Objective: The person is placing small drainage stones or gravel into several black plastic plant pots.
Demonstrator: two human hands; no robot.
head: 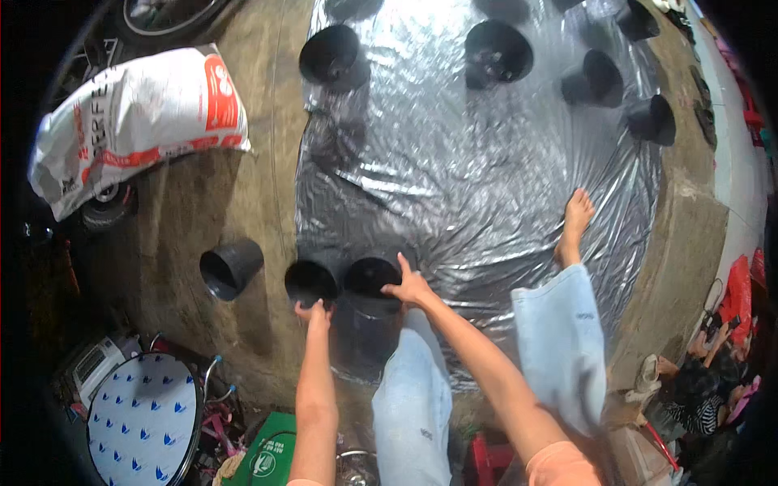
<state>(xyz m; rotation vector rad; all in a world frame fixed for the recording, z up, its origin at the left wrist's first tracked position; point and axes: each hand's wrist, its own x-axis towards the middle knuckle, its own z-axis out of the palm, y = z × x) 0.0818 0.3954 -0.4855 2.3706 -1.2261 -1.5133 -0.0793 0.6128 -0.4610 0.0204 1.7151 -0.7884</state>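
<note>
Two black plastic pots stand side by side at the lower edge of a silver plastic sheet [437,164]. My left hand [315,310] grips the near rim of the left black pot [310,279], its thumb on the lip. On the right black pot [371,282], my right hand [411,288] holds the right side of the rim, with the thumb over the edge and the index finger stretched out. The insides of both pots look dark. A third black pot [232,268] stands on the concrete to the left.
More black pots [498,51] stand across the far part of the sheet. A printed white sack [146,109] lies at left near a tyre [109,209]. Lower left are a round patterned top [143,419] and a green box [267,446]. People [699,389] sit at right.
</note>
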